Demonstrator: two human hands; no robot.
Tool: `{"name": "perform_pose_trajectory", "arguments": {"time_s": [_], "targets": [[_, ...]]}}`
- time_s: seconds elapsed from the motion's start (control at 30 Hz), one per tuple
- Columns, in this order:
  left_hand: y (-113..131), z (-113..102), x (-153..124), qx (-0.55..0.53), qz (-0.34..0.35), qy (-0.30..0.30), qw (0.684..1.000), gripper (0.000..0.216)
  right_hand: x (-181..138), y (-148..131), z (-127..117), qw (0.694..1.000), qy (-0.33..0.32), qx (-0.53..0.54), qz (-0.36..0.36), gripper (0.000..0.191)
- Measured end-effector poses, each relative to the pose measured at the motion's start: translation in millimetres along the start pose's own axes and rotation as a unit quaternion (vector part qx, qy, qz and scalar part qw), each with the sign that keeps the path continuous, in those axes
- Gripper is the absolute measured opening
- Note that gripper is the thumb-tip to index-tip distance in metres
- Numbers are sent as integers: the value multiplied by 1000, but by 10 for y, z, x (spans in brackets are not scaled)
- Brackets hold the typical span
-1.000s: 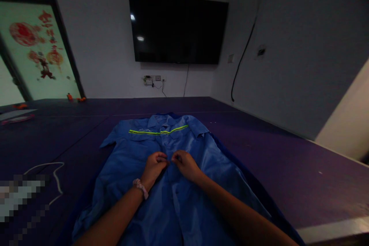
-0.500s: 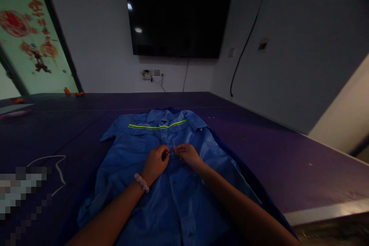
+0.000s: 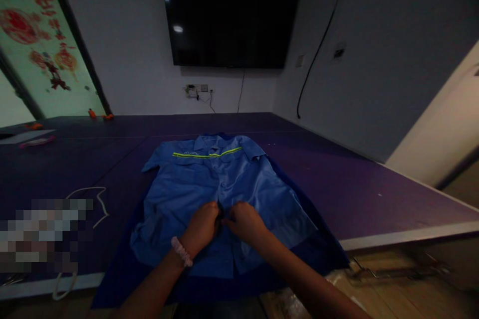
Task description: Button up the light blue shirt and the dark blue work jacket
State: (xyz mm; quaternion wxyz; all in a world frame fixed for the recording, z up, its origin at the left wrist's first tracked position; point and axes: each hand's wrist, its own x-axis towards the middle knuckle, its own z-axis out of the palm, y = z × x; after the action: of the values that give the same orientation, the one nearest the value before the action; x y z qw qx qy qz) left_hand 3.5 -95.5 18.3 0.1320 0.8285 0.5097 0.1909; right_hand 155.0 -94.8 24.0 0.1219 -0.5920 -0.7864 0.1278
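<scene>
A blue short-sleeved shirt (image 3: 187,179) with a yellow-green stripe across the chest lies face up, its collar away from me. My left hand (image 3: 204,222), with a pink scrunchie (image 3: 181,251) on the wrist, pinches the front placket below the middle of the shirt. Close beside it, my right hand (image 3: 245,222) pinches the placket from the other side. The fingertips nearly meet, and any button between them is hidden. Higher up, a button (image 3: 223,185) shows on the placket. Under the shirt spreads a darker blue cloth (image 3: 318,254).
The purple table (image 3: 337,184) has a pale front edge. At left lie a blurred-out item (image 3: 45,229) with a white cord (image 3: 103,204), a pink object (image 3: 37,141) and small orange objects (image 3: 108,116). A television (image 3: 232,15) hangs on the wall; a black cable (image 3: 318,60) dangles right of it.
Both hands have moved down the placket, towards me, to a lower spot on the shirt. My view has shifted, and the shirt's hem and the table's front edge now show.
</scene>
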Motion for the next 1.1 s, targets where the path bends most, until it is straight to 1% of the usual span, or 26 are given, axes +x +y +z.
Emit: {"name": "perform_pose_trajectory", "arguments": {"time_s": [0.07, 0.13, 0.23, 0.3, 0.4, 0.5, 0.6, 0.7, 0.77, 0.83, 0.9, 1.1], "targets": [[26, 49, 4, -4, -10, 10, 1000, 20, -21, -22, 64, 1000, 21, -10, 11, 26], [30, 79, 24, -22, -15, 16, 1000, 22, -27, -31, 112, 999, 39, -4, 7, 26], [14, 114, 54, -59, -29, 41, 997, 21, -19, -26, 163, 997, 70, 21, -2, 23], [3, 138, 71, -102, -48, 66, 992, 19, 3, -5, 182, 995, 89, 48, 6, 20], [-6, 166, 93, -187, -79, 96, 975, 15, 53, 55, 186, 985, 102, 140, 15, 20], [-10, 172, 105, -263, -98, 103, 954, 11, 95, 123, 174, 957, 111, 269, 9, 19], [-9, 165, 102, -321, -104, 120, 934, 12, 115, 165, 163, 929, 104, 355, 11, 18], [-8, 171, 91, -350, -112, 145, 919, 14, 118, 175, 157, 913, 70, 403, 9, 18], [-12, 190, 88, -363, -118, 158, 911, 14, 116, 168, 155, 904, 48, 425, 21, 20], [-20, 215, 90, -370, -119, 167, 906, 13, 113, 159, 158, 899, 37, 435, 37, 19], [-32, 239, 91, -368, -116, 174, 906, 13, 113, 153, 165, 898, 37, 437, 38, 15], [-43, 245, 80, -343, -103, 185, 915, 15, 138, 177, 178, 903, 53, 427, 2, 12]]}}
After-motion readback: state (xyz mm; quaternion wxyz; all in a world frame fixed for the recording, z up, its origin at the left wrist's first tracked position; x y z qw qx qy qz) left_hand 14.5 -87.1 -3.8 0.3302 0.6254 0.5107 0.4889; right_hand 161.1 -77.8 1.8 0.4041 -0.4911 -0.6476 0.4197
